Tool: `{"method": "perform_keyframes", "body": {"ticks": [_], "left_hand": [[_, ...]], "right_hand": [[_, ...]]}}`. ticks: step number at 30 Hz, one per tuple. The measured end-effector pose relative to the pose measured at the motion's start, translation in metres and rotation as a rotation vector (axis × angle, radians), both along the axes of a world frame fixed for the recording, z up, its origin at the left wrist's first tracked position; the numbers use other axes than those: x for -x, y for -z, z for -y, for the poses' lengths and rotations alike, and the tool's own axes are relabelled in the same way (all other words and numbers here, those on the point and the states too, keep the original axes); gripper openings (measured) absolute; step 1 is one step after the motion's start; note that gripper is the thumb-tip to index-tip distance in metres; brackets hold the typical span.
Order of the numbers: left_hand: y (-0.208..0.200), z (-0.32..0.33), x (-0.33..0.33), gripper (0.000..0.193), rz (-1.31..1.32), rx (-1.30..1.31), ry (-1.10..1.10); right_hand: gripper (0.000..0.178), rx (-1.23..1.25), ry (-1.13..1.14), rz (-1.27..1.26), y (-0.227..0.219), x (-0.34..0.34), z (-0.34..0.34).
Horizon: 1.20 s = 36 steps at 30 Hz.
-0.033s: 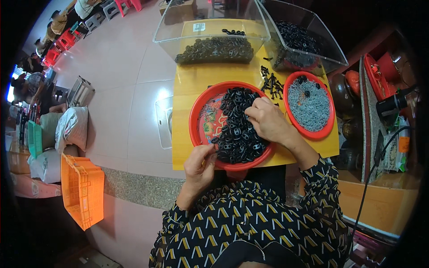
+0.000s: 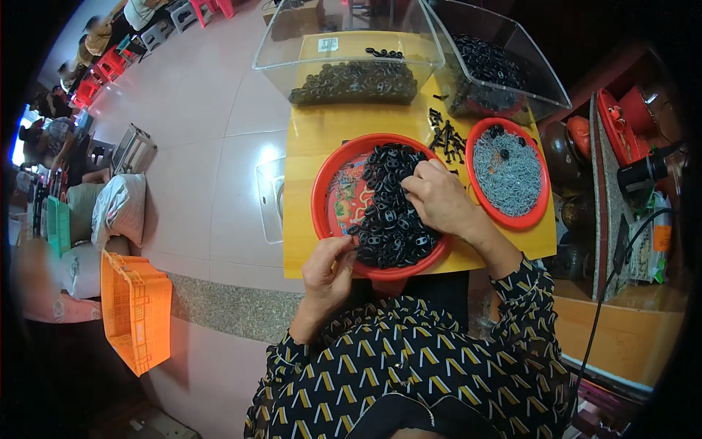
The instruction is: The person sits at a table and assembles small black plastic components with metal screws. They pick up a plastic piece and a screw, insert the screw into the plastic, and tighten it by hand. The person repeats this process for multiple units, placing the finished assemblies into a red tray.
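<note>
Bright Middle, Black Surround

Light falls evenly on the yellow worktop (image 2: 307, 212), and the left hand (image 2: 327, 272) and right hand (image 2: 444, 197) look fairly crisp. A white glare spot shines on the floor (image 2: 219, 183) left of the worktop. Clear bins (image 2: 358, 55) catch pale reflections, while the black parts (image 2: 391, 208) partly merge into one dark mass. The right side is dim; a blue-white glow burns at far left. Fisheye bending curves the tile lines, and the corners go black. Blur covers heads at upper left and a patch at lower left.
</note>
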State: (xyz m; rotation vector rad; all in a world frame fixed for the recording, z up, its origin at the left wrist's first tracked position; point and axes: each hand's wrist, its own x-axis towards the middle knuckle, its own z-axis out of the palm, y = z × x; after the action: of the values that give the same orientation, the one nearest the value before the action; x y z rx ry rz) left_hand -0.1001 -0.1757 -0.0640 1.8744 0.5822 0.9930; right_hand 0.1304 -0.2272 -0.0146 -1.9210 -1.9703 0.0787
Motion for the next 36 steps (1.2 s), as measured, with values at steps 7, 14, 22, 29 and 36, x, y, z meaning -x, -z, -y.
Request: {"method": "perform_keyframes", "body": {"ticks": [7,14,22,29,36], "left_hand": [[-0.009,-0.010,0.000,0.018,0.003,0.002,-0.043],[-0.014,-0.055,-0.029,0.019,-0.238,-0.478,-0.056],[-0.005,-0.078,-0.067,0.011,-0.600,-0.747,0.149],[-0.005,-0.076,-0.073,0.013,-0.658,-0.845,0.117],[-0.002,-0.063,-0.053,0.008,-0.523,-0.775,0.078]], "right_hand": [[0.011,0.086,0.055,0.105,0.010,0.005,-0.004],[0.015,0.147,0.095,0.057,0.008,0.005,-0.005],[0.022,0.265,0.131,0.054,0.000,0.009,-0.006],[0.021,0.261,0.134,0.065,-0.001,0.007,-0.008],[0.018,0.020,0.029,0.006,0.006,0.016,-0.004]]}}
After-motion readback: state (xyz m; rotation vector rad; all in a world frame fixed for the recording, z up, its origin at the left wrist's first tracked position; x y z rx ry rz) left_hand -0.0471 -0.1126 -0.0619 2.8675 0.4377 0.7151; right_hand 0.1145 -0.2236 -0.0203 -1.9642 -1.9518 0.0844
